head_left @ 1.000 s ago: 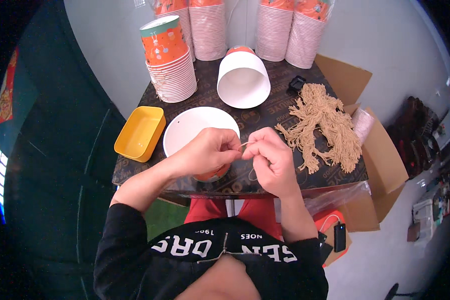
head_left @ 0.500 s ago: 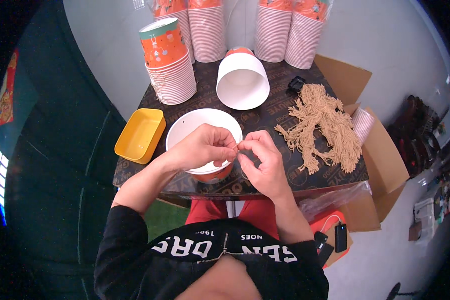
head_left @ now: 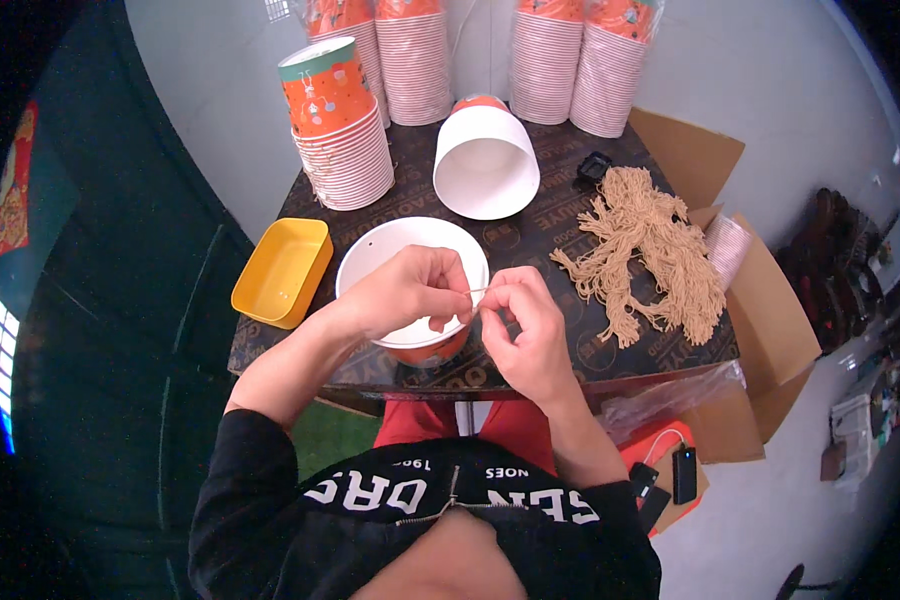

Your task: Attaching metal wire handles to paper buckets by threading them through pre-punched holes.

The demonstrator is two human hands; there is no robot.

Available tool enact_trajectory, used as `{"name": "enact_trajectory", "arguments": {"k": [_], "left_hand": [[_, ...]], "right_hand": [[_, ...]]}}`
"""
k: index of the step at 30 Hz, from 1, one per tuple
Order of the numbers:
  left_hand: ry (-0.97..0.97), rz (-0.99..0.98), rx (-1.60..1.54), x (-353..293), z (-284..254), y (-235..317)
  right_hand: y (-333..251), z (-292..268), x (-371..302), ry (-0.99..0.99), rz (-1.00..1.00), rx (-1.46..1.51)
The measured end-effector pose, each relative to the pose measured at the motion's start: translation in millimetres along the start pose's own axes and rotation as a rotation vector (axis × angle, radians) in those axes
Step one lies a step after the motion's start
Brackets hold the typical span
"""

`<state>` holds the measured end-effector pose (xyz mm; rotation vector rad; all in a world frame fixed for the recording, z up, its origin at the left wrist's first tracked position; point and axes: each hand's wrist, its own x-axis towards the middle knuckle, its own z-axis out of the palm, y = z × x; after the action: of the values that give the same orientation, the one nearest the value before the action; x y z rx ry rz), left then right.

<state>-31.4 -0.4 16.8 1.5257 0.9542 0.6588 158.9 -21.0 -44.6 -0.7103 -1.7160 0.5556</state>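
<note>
Left hand (head_left: 410,295): held over the near right part of the mouth of a bucket (head_left: 395,236), thumb and forefinger pinched together on a thin tan string (head_left: 479,291). Right hand (head_left: 528,322): held just right of the bucket's rim, fingertips drawn in on the same string, remaining fingers curled. Between the two sets of fingertips only a short length of string showed; its ends were too small to follow, and whether it was fixed to the bucket could not be told.

Faults judged possible: slipping of the string, as it was thin and lay only at the fingertips; a stray twist or missed loop, as so little length was free between the hands; shifting or tipping of the bucket, should the left forearm (head_left: 305,370), angled in near the rim, brush or press it.

Bucket: one, upright, white inside, orange outside. Yellow tub (head_left: 275,280): left of the bucket. Second bucket (head_left: 485,178): beyond the bucket and slightly right, on its side, mouth facing near. String bundle (head_left: 645,240): well right of the bucket, tan, loosely spread. Black holder (head_left: 595,167): beyond and right of the bucket, small. Nested stack (head_left: 345,165): beyond and left of the bucket. Wrapped stacks (head_left: 552,70): four, farthest beyond the bucket, in clear plastic. Table (head_left: 610,372): dark, patterned, beneath the bucket.
</note>
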Motion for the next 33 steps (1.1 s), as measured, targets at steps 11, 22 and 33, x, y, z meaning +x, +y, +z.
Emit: {"name": "enact_trajectory", "arguments": {"k": [11,22,33], "left_hand": [[-0.004,0.036,0.005,1,2,-9],[0.252,0.407,0.670,-11,27,-8],[0.402,0.574,1.131,-13,35,-23]], "right_hand": [[9,-3,0,0.023,-0.105,-0.086],[15,3,-2,0.008,-0.061,-0.091],[15,1,3,0.025,-0.054,-0.045]]}}
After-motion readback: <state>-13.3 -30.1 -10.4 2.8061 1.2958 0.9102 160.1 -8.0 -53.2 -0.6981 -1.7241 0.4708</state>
